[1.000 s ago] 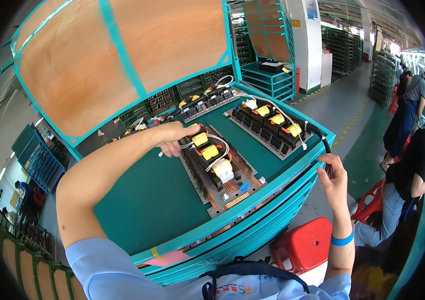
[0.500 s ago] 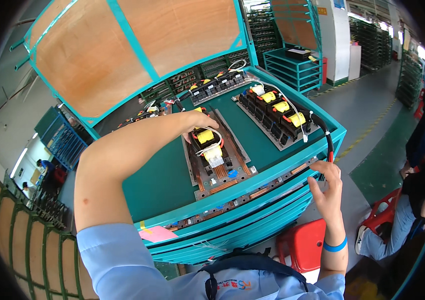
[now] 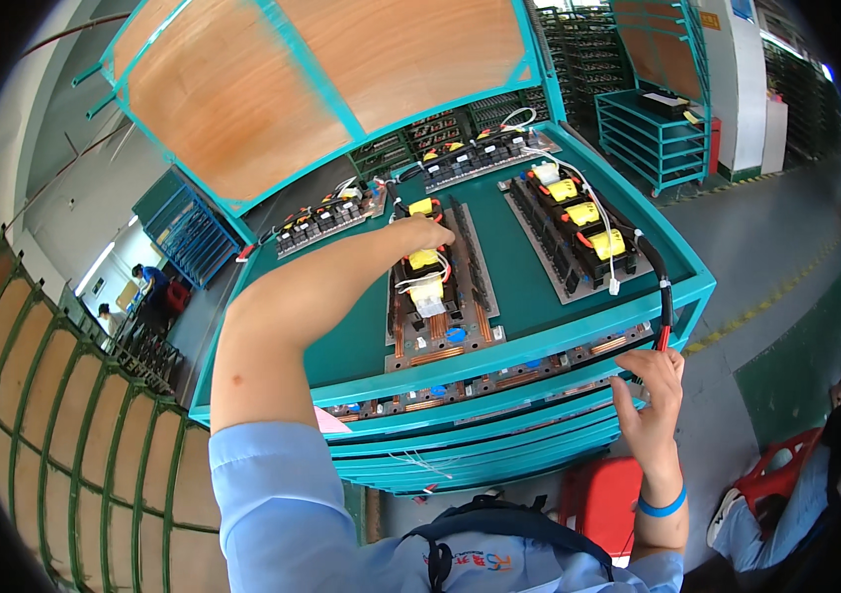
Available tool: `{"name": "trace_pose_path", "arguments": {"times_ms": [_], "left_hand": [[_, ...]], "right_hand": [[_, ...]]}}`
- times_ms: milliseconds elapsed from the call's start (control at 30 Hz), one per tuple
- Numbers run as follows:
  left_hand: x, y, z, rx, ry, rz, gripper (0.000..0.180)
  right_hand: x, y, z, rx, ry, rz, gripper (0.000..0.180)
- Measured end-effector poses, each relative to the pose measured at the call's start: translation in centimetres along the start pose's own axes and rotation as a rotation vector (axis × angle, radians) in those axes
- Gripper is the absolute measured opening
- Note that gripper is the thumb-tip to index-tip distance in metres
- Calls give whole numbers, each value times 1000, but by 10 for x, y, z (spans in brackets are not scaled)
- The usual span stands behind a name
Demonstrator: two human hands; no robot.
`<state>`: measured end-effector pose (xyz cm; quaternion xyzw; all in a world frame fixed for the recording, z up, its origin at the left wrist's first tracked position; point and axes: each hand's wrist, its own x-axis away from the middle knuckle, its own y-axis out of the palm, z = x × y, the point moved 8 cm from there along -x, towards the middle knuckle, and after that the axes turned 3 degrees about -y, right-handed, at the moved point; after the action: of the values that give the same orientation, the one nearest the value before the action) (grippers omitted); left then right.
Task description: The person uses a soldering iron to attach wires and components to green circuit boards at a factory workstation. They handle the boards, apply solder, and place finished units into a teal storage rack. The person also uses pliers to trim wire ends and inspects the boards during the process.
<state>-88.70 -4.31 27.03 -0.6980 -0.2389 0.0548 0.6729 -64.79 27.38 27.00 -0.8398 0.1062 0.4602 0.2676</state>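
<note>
My left hand (image 3: 426, 235) reaches across the teal bench and lies over a black module with yellow-wrapped coils (image 3: 426, 296). Its fingers are bent round the module's sides, partly hidden. White wires loop over the coils. The module sits on a grey metal plate with copper strips (image 3: 440, 346). Beyond the front right edge, my right hand (image 3: 652, 400) is raised with thumb and fingers apart. A black cable (image 3: 660, 272) with red ends hangs down to its fingertips; whether they touch it, I cannot tell.
A similar coil module (image 3: 578, 222) stands at the right on its own plate. More modules (image 3: 480, 158) line the far side. Behind rises a teal-framed wooden panel (image 3: 232, 99). Lower shelves hold further plates. A red stool (image 3: 603, 504) stands below, and a seated person is at the right.
The view has shifted, so the bench appears farther right. More modules show at the far left. Both hands keep nearly the same places relative to the module and the cable.
</note>
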Motion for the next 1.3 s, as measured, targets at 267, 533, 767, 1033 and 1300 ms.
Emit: {"name": "trace_pose_path", "arguments": {"times_ms": [267, 533, 767, 1033, 1300], "left_hand": [[28, -8, 9, -53, 107, -97, 68], [28, -46, -15, 23, 493, -85, 43], [71, -58, -23, -328, 994, 348, 54], [80, -25, -5, -403, 1326, 289, 67], [80, -14, 8, -350, 1547, 300, 59]], "right_hand": [[-7, -1, -1, 70, -11, -18, 23], [-17, -13, 3, 121, 96, -55, 18], [-47, -20, -3, 202, 208, -62, 16], [-116, 38, -4, 288, 111, -278, 26], [-151, 101, 76, 568, 326, -519, 51]]}}
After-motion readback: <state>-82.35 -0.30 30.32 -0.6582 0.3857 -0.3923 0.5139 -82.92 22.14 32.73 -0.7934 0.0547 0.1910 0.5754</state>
